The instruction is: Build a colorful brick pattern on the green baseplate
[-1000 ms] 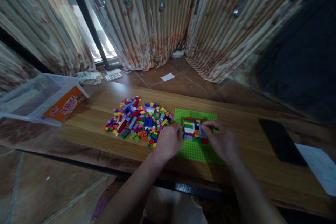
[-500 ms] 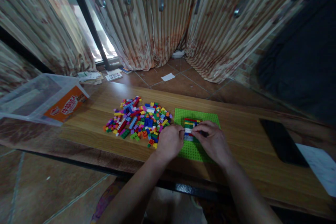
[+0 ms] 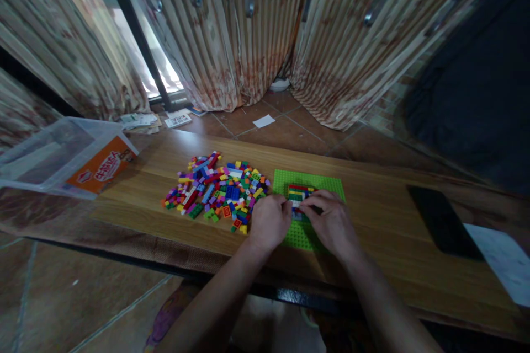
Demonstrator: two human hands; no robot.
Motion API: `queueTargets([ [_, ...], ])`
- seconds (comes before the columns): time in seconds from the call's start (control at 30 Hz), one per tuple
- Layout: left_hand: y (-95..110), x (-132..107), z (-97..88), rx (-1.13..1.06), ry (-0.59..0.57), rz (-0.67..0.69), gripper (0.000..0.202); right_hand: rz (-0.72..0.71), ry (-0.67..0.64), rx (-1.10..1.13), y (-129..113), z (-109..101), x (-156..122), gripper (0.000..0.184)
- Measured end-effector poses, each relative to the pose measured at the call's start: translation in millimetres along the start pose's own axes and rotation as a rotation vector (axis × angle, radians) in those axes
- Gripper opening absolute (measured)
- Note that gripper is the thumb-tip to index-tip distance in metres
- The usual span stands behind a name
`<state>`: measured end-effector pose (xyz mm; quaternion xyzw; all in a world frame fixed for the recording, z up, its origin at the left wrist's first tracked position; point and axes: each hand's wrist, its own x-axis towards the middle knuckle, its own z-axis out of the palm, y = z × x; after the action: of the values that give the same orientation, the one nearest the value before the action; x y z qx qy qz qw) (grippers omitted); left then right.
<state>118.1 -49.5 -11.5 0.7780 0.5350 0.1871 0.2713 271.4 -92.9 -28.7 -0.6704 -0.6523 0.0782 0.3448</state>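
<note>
A green baseplate (image 3: 327,183) lies on the wooden table (image 3: 381,215) and carries a low build of coloured bricks (image 3: 298,192). My left hand (image 3: 269,222) rests at the plate's left edge with its fingers curled against the build. Over the near part of the build sits my right hand (image 3: 329,223), its fingers bent and pinched down on the bricks. The two hands' fingertips nearly meet and hide the bricks beneath them. A loose pile of small coloured bricks (image 3: 217,187) spreads just left of my left hand.
A clear plastic bin with an orange label (image 3: 68,157) lies on its side at the table's left end. A black phone (image 3: 439,220) and a white sheet (image 3: 501,262) lie at the right. Curtains (image 3: 248,27) and tiled floor (image 3: 285,129) are beyond the table.
My right hand has slid left across the brick build toward my left hand, covering more of it. My left hand has barely shifted.
</note>
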Motion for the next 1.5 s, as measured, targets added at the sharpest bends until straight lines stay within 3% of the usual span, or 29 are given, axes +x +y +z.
queueTargets([
  [0.33,0.9,4.4,1.7,-0.056,0.001,-0.072,0.031,0.022,0.026,0.011,-4.5,1.2,0.8,0.018],
  [0.5,1.1,2.4,-1.0,-0.054,-0.019,-0.062,0.033,0.122,-0.033,0.194,-2.4,-7.8,2.8,0.018],
  [0.57,1.0,3.3,-4.1,-0.053,-0.027,-0.057,0.033,0.195,0.018,0.254,1.6,-13.1,3.7,0.021],
  [0.67,-0.4,6.4,-11.1,-0.076,-0.015,-0.052,0.034,0.283,0.188,0.268,8.3,-18.8,5.4,0.026],
  [0.77,-4.5,9.0,-19.6,-0.122,0.024,-0.037,0.034,0.311,0.269,0.25,10.9,-20.4,6.8,0.027],
  [1.0,-23.8,10.3,-41.6,-0.206,0.126,-0.008,0.03,0.299,0.22,0.214,1.0,-19.0,7.5,0.027],
  [1.17,-50.7,18.8,-64.6,-0.287,0.199,-0.026,0.025,0.275,0.156,0.202,0.8,-14.7,4.9,0.031],
  [1.33,-83.2,18.2,-86.2,-0.37,0.089,-0.057,0.022,0.232,0.05,0.069,4.3,-4.1,1.7,0.035],
  [1.5,-95.6,7.2,-93.3,-0.359,-0.077,-0.061,0.021,0.168,0.044,-0.015,7.5,0.8,3.0,0.034],
])
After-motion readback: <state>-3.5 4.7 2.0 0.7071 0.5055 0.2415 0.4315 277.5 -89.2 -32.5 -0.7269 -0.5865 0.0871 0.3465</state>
